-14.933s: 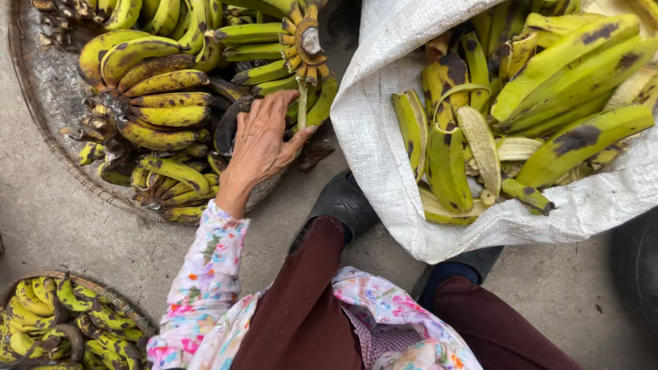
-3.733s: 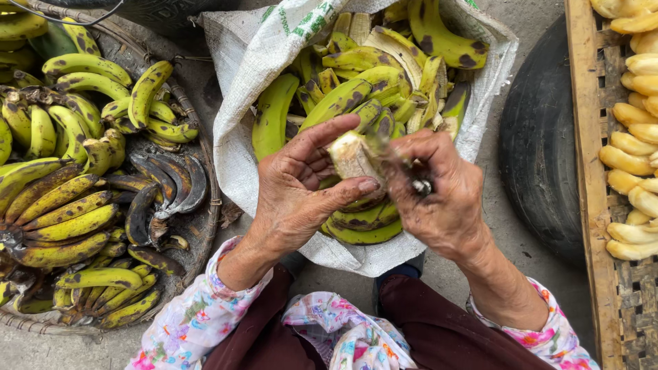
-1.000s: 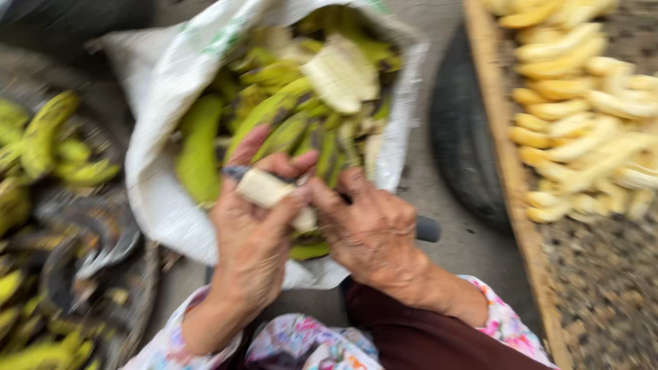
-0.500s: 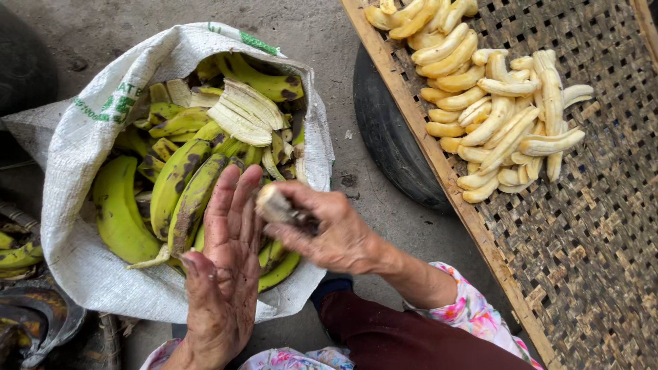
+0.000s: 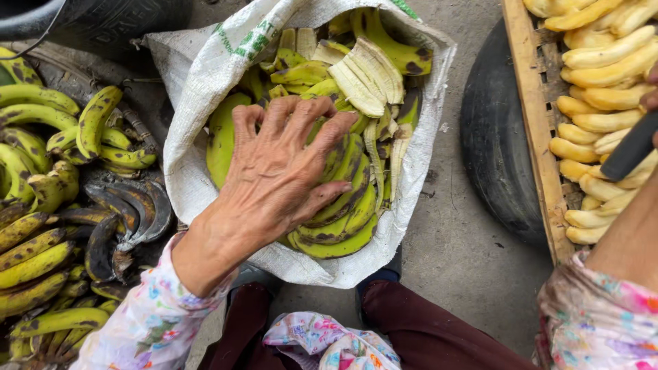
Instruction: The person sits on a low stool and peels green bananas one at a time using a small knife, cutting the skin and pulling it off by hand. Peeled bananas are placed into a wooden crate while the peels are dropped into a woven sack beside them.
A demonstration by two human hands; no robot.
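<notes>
My left hand (image 5: 284, 168) lies palm down, fingers spread, on the green and yellow banana peels (image 5: 356, 75) that fill a white woven sack (image 5: 199, 75). It holds nothing. My right hand (image 5: 650, 99) is mostly cut off by the right edge, and only a bit of it and the forearm show. It grips a dark knife handle (image 5: 630, 147) above the peeled bananas (image 5: 596, 62) on a wooden mesh tray (image 5: 538, 130).
Bunches of unpeeled, spotted bananas (image 5: 41, 205) are heaped in a round basket at the left. A black tyre (image 5: 497, 144) lies between the sack and the tray. Bare concrete floor (image 5: 466, 260) shows below it, and my knees are at the bottom.
My right hand has swung from the sack to the tray at the right, and the peeled banana it held is no longer seen. My left hand has turned palm down onto the peels.
</notes>
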